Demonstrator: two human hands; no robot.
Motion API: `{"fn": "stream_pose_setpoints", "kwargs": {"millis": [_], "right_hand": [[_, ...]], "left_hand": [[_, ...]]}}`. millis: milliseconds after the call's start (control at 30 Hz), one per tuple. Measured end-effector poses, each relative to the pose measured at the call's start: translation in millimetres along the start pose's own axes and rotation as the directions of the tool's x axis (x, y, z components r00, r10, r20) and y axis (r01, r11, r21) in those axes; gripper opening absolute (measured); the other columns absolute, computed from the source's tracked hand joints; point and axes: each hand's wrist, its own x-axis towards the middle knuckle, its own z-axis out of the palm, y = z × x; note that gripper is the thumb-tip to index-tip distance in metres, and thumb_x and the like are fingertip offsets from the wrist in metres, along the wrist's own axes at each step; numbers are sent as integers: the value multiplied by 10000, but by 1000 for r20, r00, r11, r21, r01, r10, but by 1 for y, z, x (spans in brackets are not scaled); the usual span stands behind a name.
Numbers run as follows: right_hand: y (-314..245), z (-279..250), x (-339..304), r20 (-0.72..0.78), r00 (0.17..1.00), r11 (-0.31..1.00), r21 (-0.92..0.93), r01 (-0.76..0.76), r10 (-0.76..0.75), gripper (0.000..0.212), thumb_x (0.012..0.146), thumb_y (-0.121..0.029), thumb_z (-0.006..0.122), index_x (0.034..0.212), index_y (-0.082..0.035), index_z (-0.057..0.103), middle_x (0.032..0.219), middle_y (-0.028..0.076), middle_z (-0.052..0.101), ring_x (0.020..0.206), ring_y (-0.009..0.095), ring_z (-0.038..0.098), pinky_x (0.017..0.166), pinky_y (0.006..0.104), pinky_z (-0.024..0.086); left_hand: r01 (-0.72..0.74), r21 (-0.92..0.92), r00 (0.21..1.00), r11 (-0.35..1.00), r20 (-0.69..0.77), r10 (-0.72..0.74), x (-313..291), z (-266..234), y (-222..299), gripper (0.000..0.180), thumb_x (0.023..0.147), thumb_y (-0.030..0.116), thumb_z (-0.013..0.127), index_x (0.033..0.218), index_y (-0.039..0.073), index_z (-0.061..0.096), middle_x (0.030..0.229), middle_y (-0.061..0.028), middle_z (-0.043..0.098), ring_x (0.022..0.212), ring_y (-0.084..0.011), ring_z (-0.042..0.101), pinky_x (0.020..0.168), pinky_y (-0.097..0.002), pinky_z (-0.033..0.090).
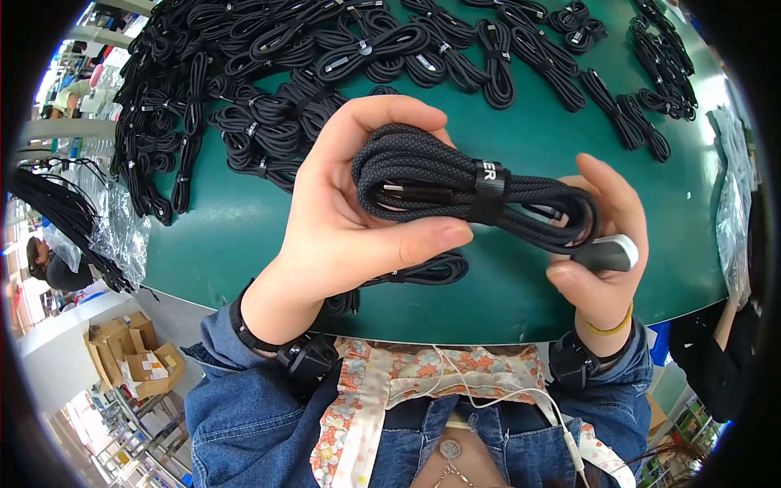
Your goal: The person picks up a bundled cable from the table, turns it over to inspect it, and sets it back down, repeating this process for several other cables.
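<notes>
L hand (321, 215): closed round L end of 1 blk braided cable coil (415, 150), thumb in front, fingers over top. Coil lies btwn hands, held above table, blk strap (490, 195) round its mid. R hand (618, 220): at coil's R end, thumb & fingers round sm. grey-and-white piece (606, 254); contact w/ coil unclear. Beyond: green table (220, 252) w/ many blk cable bundles (272, 126), clear plastic (732, 220) at R edge; cardboard boxes (134, 354) lower L, off table.
</notes>
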Motion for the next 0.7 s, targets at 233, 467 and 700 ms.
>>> {"fn": "stream_pose_setpoints", "kwargs": {"millis": [233,467,700], "right_hand": [[2,-6,-7,21,988,982,-110,154,-152,568,592,103,608,1106,120,368,1101,199,434,947,185,492,771,237,389],[-2,-2,-9,-32,995,991,-93,96,-99,447,644,47,600,1043,119,412,991,171,501,868,177,526,742,235,402],[-14,0,-6,-222,925,946,-29,-322,308,223,765,-152,544,825,59,504,621,88,558,496,104,520,447,164,384]], "left_hand": [[-86,-5,996,996,13,86,-1,1,-6,681,509,39,720,1075,-12,345,932,-150,466,667,-178,561,587,-253,480],[-138,-65,990,988,-6,138,-1,7,-2,722,531,-20,680,1147,-23,303,992,-184,449,673,-189,563,594,-244,484],[74,-73,997,995,-25,-76,1,6,7,631,608,-54,607,1162,-78,305,967,-215,489,601,-183,575,512,-217,484]]}}
